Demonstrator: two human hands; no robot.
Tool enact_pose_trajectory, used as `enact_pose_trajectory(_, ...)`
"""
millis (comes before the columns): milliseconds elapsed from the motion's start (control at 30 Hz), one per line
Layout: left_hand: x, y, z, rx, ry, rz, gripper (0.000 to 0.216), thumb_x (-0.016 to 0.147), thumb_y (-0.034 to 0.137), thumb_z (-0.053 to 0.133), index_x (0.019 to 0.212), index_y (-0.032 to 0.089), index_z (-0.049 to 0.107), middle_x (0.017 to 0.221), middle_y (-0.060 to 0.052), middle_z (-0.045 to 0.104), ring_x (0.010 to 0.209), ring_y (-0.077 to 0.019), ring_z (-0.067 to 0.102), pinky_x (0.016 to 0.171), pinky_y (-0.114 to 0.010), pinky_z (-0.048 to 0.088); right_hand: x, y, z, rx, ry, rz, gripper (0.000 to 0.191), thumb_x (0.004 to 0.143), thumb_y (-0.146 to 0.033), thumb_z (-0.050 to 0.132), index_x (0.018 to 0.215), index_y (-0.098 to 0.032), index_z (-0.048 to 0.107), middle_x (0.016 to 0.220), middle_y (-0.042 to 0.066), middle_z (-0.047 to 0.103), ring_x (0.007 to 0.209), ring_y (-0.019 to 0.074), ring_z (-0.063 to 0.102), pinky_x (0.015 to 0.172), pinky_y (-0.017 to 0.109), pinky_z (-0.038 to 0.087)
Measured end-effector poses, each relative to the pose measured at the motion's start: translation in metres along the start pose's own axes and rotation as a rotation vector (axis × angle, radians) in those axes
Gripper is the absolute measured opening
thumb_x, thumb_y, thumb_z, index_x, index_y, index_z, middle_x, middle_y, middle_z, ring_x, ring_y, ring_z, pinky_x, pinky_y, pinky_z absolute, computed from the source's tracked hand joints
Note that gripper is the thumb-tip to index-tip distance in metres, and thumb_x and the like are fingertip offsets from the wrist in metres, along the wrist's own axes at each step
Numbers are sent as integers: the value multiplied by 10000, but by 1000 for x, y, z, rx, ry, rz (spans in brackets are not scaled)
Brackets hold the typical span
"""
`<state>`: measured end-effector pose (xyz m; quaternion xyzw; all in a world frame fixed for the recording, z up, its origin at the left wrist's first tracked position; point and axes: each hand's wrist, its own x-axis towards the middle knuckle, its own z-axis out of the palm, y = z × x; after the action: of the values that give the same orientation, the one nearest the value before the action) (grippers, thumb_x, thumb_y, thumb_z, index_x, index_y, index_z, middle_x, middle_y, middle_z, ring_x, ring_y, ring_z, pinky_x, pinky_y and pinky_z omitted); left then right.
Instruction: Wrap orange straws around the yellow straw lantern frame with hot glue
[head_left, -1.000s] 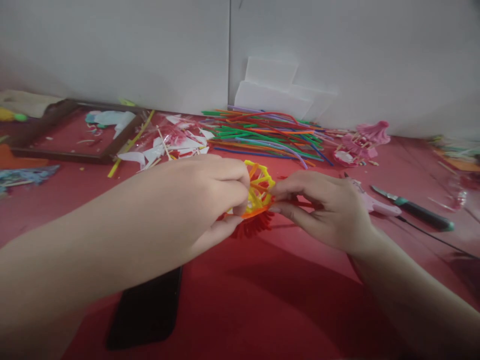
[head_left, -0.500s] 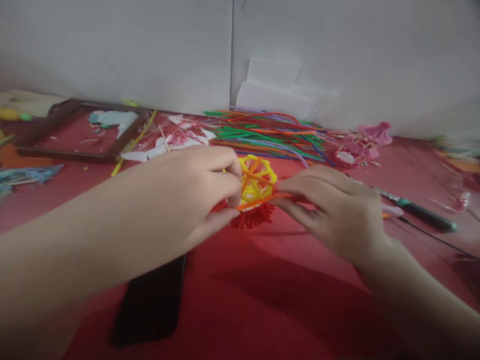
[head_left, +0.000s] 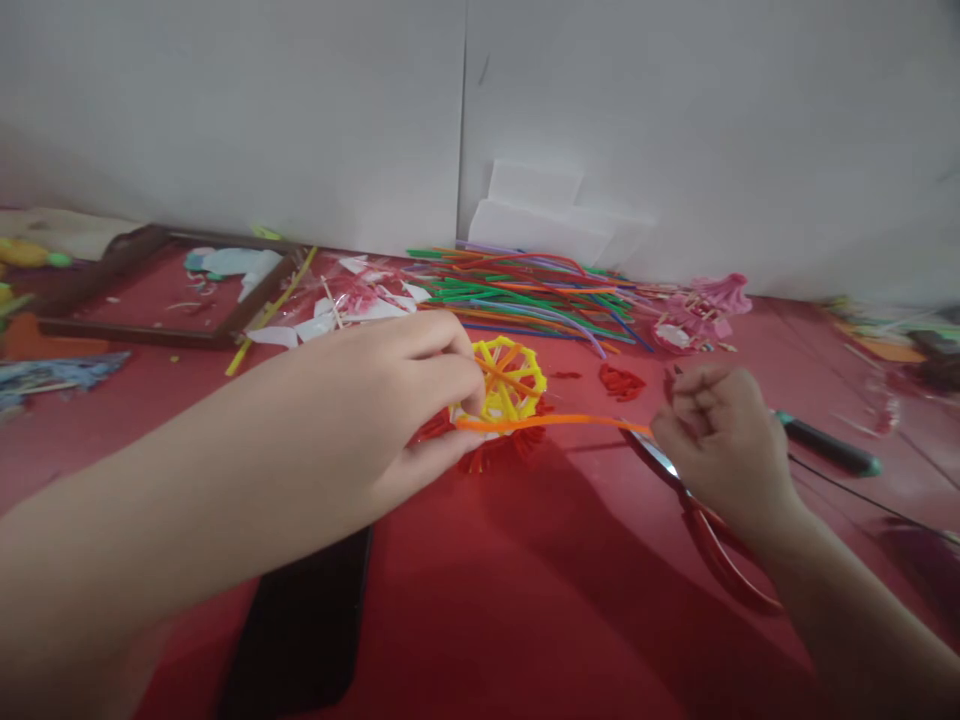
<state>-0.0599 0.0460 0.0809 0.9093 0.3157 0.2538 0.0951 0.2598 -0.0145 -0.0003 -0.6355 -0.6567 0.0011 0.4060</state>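
A yellow wheel-like craft piece (head_left: 514, 397), wound from pipe cleaners with orange strands across it and red fringe below, sits at the middle. My left hand (head_left: 420, 390) is closed, its thumb and fingers pinching the piece's left edge. From those fingers an orange pipe cleaner (head_left: 562, 421) stretches to the right across the front. My right hand (head_left: 724, 440) is closed at the far end of it, fingers curled; the strand's tip is hidden. Scissors with red handles (head_left: 712, 550) lie under and in front of my right hand.
Colourful pipe cleaners (head_left: 525, 290) lie heaped along the wall. A red scrap pile (head_left: 621, 382) and a pink craft (head_left: 701, 310) are at the right. A black-handled tool (head_left: 829, 445) lies beyond my right hand. A dark phone (head_left: 307, 620) is under my left forearm; a brown frame (head_left: 135, 335) stands left.
My right hand has moved right, away from the yellow craft piece, drawing the orange pipe cleaner out straight. The scissors and red scraps have come into view. My left hand keeps its grip.
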Motion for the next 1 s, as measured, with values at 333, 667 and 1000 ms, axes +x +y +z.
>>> enact_pose_trajectory(333, 0, 10, -8, 157, -27, 134, 174, 983, 325, 504, 975, 232, 651, 1083, -27, 640, 996, -217, 622, 895, -325, 458, 4, -44, -11, 945, -145, 112, 355, 662, -56, 675, 889, -279, 517, 819, -30, 483, 744, 140, 525, 640, 290, 453)
enact_pose_trajectory(667, -2, 54, 22, -163, 148, 121, 144, 941, 288, 629, 1063, 214, 640, 1059, -8, 711, 1010, -160, 657, 920, -264, 546, -5, -104, -1, 1952, -662, 713, 199, 605, -263, 547, 788, -254, 470, 639, -63, 348, 506, 95, 238, 427, 212, 236)
enact_pose_trajectory(1000, 2, 56, 23, -606, 54, 73, 192, 854, 65, 690, 920, 233, 756, 890, 51, 762, 938, -87, 702, 856, -145, 589, -19, -116, 15, 2190, -845, 804, 236, 609, -295, 443, 782, -220, 584, 587, -52, 375, 476, 92, 267, 463, 206, 250)
